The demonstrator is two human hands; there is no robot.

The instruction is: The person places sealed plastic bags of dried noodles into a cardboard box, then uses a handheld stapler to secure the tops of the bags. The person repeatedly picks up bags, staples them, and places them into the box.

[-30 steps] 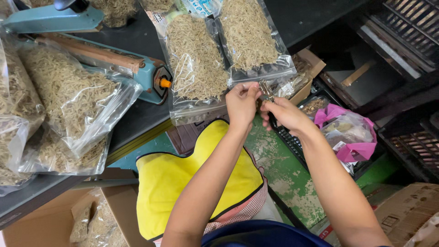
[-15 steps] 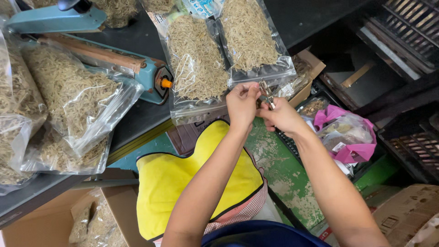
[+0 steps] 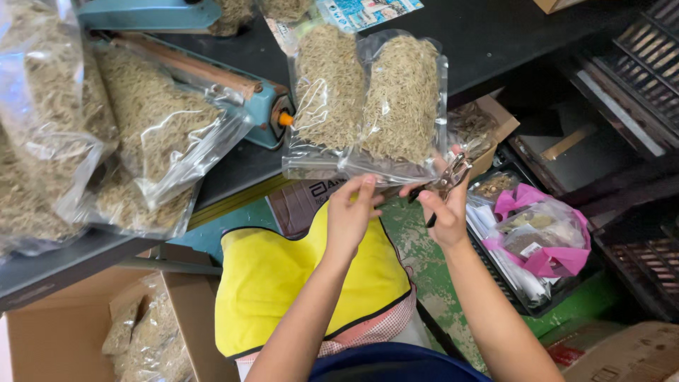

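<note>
My right hand (image 3: 444, 210) grips a small metal tool with dark handles, like pliers or a punch (image 3: 448, 177), at the lower right corner of a clear bag of tan dried strands (image 3: 403, 106). My left hand (image 3: 352, 212) pinches the lower edge of that bag near its middle. A second, similar bag (image 3: 327, 92) lies beside it on the dark table (image 3: 495, 35). Below my arms is a yellow apron (image 3: 297, 276).
A teal heat sealer (image 3: 233, 92) lies across the table, with several more filled bags (image 3: 141, 120) at left. An open cardboard box (image 3: 141, 332) holding bags sits lower left. A black tray with a pink-wrapped bag (image 3: 537, 233) is on the floor at right.
The two bags have slid toward me over the table edge. My right hand has shifted right with the tool to the bag's corner, and my left hand has dropped to the bag's lower edge.
</note>
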